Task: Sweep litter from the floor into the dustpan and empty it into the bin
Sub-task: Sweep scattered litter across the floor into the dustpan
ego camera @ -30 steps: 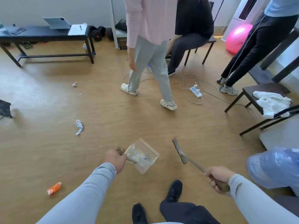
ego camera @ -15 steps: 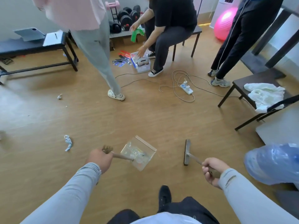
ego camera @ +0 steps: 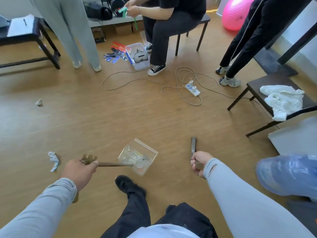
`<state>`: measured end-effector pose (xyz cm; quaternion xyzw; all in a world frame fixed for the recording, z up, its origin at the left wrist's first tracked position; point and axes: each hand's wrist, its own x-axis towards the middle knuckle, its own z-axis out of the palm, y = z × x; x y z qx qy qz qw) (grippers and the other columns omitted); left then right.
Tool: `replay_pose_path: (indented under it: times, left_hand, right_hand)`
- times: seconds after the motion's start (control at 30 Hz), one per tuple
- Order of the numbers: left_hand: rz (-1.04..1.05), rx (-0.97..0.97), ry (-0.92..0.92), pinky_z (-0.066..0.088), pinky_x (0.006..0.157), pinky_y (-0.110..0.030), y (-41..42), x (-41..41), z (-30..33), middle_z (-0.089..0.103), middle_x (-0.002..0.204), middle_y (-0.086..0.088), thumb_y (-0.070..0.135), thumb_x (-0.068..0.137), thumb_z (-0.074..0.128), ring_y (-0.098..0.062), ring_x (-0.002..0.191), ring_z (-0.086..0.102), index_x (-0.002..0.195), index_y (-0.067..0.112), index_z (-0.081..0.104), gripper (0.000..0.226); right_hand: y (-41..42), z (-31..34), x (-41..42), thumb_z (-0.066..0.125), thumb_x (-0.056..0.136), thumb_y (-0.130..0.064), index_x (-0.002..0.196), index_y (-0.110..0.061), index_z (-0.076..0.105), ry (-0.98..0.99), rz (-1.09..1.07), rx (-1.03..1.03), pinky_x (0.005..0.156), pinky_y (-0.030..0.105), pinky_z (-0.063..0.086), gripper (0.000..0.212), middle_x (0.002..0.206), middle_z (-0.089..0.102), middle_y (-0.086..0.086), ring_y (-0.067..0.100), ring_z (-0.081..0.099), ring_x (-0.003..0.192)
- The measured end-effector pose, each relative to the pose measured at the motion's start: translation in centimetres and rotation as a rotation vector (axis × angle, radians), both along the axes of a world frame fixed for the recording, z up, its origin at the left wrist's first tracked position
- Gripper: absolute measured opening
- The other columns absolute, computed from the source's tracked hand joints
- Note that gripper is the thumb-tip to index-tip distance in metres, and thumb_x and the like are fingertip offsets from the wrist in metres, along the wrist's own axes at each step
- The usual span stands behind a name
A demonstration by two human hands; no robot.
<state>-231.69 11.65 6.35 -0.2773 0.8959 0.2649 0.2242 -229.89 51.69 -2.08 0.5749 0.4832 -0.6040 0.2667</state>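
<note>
Below centre of the frame, a clear plastic dustpan (ego camera: pixel 138 156), box-shaped with some litter seen inside, is held above the wooden floor (ego camera: pixel 103 121). Its thin brown handle (ego camera: pixel 114 164) runs left into the left hand (ego camera: pixel 78 171), whose grip is curled tightly round the handle end. To the right, a narrow dark brush (ego camera: pixel 193 145) is seen end-on; its stick is enclosed by the fist of the right hand (ego camera: pixel 199 160). Both forearms, in smooth grey sleeves, are stretched forward. A crumpled white wrapper (ego camera: pixel 54 160) lies on the floor left of the left hand. A bin lined with shiny blue plastic (ego camera: pixel 288 174) is placed at the right edge.
</note>
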Motion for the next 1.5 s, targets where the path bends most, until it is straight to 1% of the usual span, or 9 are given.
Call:
replay_pose_path:
  times: [0.17,0.33,0.43,0.5,0.73,0.9,1.07,1.27,1.5]
  left_hand:
    - [-0.019,-0.017,-0.001,0.044,0.069,-0.037,-4.6,-6.3,-0.4,0.070,0.070,-0.008,0.030,0.087,0.074,-0.028,0.069,0.061,0.068,0.013,0.077,0.026]
    - [-0.019,-0.016,0.019,0.041,0.062,-0.035,-9.4,-12.1,-0.2,0.070,0.065,-0.006,0.026,0.086,0.075,-0.030,0.065,0.062,0.070,0.010,0.075,0.023]
    - [-0.002,-0.010,0.018,0.044,0.064,-0.035,-12.5,-14.4,-0.4,0.071,0.072,-0.007,0.030,0.087,0.074,-0.031,0.069,0.064,0.085,0.008,0.076,0.022]
    - [0.022,-0.003,0.029,0.045,0.067,-0.034,-14.7,-15.3,-0.6,0.069,0.073,-0.008,0.030,0.087,0.073,-0.032,0.072,0.062,0.091,0.007,0.075,0.024]
    - [0.155,0.022,0.073,0.050,0.082,-0.039,-21.3,-16.4,-0.3,0.072,0.093,-0.010,0.026,0.090,0.071,-0.035,0.090,0.064,0.091,0.016,0.069,0.011]
    - [0.224,-0.012,0.057,0.050,0.077,-0.038,-23.7,-17.0,-0.5,0.072,0.086,-0.008,0.031,0.089,0.070,-0.035,0.084,0.064,0.092,0.022,0.072,0.010]
    - [0.288,-0.047,0.020,0.050,0.076,-0.038,-24.5,-17.4,-0.9,0.072,0.085,-0.007,0.031,0.088,0.069,-0.035,0.082,0.063,0.090,0.022,0.072,0.010]
    - [0.435,-0.041,-0.021,0.048,0.080,-0.039,-25.8,-18.9,-1.1,0.074,0.088,-0.003,0.033,0.087,0.071,-0.033,0.086,0.064,0.097,0.024,0.072,0.014]
    - [0.510,-0.042,-0.044,0.048,0.079,-0.039,-25.9,-22.1,-0.5,0.073,0.082,-0.006,0.027,0.087,0.072,-0.033,0.082,0.063,0.086,0.019,0.073,0.008]
  right_hand:
    - [-10.0,-0.6,-6.9,0.037,0.085,0.000,0.101,-0.010,0.057,-0.001,0.073,-0.081,0.041,0.017,0.039,0.027,0.061,0.048,0.006,0.014,0.043,0.034]
    - [-16.8,1.0,-13.7,0.044,0.081,-0.004,0.083,-0.014,0.052,0.048,0.163,-0.169,0.047,0.020,0.033,0.013,0.054,0.044,0.001,0.014,0.037,0.039]
    - [-17.6,1.4,-15.9,0.052,0.074,-0.012,0.077,-0.017,0.053,0.045,0.214,-0.162,0.047,0.021,0.032,0.006,0.054,0.045,-0.002,0.013,0.037,0.042]
    - [-17.6,1.7,-16.8,0.053,0.081,-0.012,0.081,-0.015,0.052,0.036,0.214,-0.134,0.040,0.020,0.033,0.003,0.054,0.044,-0.002,0.012,0.035,0.042]
    - [-14.9,3.1,-18.0,0.048,0.089,-0.007,0.094,-0.011,0.056,-0.049,0.217,0.048,0.036,0.017,0.037,0.010,0.054,0.045,0.001,0.012,0.037,0.040]
    - [-14.9,3.2,-19.9,0.046,0.088,-0.001,0.102,-0.008,0.056,-0.122,0.174,0.094,0.037,0.017,0.041,0.019,0.054,0.047,0.004,0.012,0.042,0.039]
    - [-19.1,2.1,-24.4,0.048,0.087,-0.001,0.105,-0.011,0.058,-0.149,0.155,0.027,0.038,0.017,0.045,0.023,0.055,0.050,0.003,0.011,0.047,0.039]
    - [-26.8,0.4,-31.7,0.042,0.084,-0.002,0.109,-0.011,0.054,-0.112,0.307,-0.045,0.042,0.019,0.043,0.029,0.056,0.050,0.003,0.013,0.048,0.045]
    - [-33.4,0.9,-37.6,0.040,0.077,0.000,0.090,-0.009,0.055,-0.098,0.539,-0.111,0.052,0.025,0.036,0.022,0.059,0.046,0.005,0.017,0.044,0.044]
